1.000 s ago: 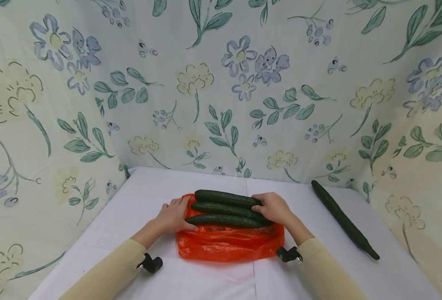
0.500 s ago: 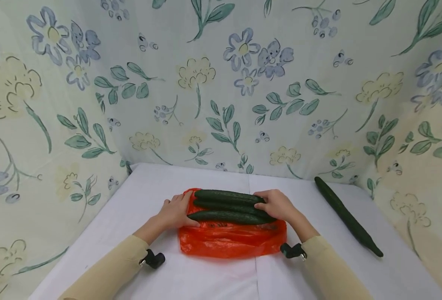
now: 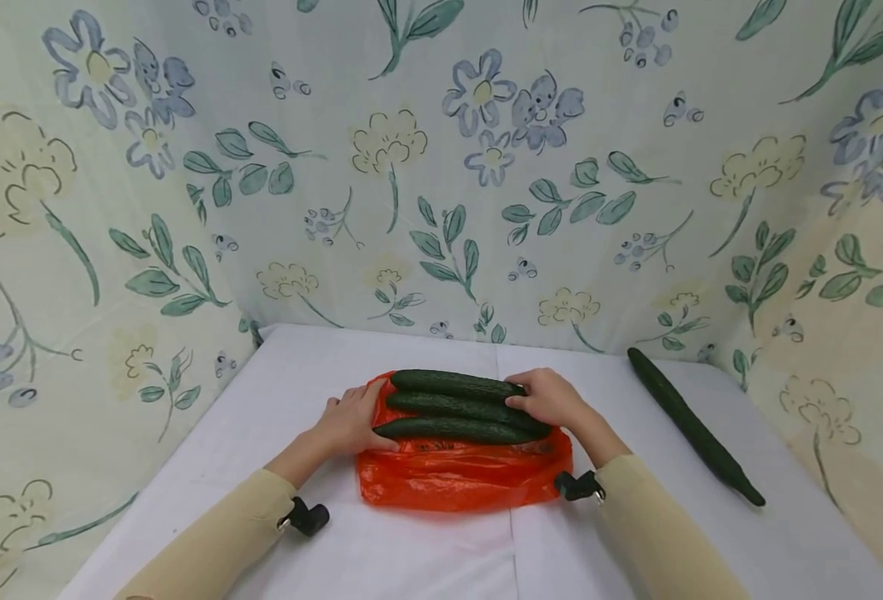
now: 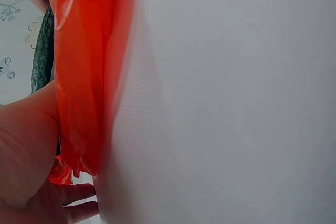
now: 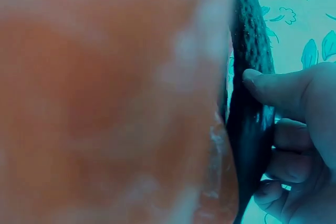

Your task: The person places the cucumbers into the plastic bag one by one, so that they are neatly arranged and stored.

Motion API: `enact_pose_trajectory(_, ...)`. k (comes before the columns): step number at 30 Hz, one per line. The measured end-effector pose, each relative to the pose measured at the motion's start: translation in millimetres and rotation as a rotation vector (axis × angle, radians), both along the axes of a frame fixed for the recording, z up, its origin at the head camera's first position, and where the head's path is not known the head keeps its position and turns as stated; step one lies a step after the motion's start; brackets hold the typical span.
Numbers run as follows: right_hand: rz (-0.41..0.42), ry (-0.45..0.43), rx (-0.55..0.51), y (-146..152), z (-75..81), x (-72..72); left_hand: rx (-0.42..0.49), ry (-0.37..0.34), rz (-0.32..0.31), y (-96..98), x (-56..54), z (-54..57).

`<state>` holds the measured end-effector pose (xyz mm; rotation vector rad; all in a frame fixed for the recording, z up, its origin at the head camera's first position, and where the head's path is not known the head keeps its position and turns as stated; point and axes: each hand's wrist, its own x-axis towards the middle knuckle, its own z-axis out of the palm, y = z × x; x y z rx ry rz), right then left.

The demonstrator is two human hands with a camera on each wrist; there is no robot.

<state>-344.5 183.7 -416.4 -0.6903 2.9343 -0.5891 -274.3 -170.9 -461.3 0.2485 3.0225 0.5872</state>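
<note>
Three dark green cucumbers point(image 3: 456, 406) lie side by side on a crumpled red plastic bag point(image 3: 456, 483) in the head view. My left hand point(image 3: 347, 421) is spread at their left ends, its fingers touching the bag's edge and its thumb near the closest cucumber's tip. In the left wrist view, red film hides part of that thumb. My right hand point(image 3: 554, 396) grips at the right ends of the far and middle cucumbers, hiding parts of them. The right wrist view shows the thumb pressing one cucumber point(image 5: 252, 35), with curled fingers on its other side; blurred film covers much of that view.
Another long cucumber point(image 3: 692, 425) lies slantwise at the right of the table. White cloth point(image 3: 419, 558) covers the tabletop, and floral curtains point(image 3: 441, 167) enclose the back and sides. Black wrist cameras point(image 3: 309, 517) stick out from both sleeves.
Over the last half second, the far and middle cucumbers have shifted slightly away from the near one, with my right hand on them. My left hand stays almost still.
</note>
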Motion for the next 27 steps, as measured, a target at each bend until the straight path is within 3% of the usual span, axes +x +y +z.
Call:
enact_pose_trajectory(17, -0.038, 0.004, 0.01, 9, 1.6, 1.6, -0.002, 0.003, -0.025, 1.6, 2.8, -2.1)
enact_pose_trajectory(27, -0.06, -0.011, -0.104, 28, -2.8, 4.8, 0.006, -0.035, -0.028, 0.6, 3.9, -3.2)
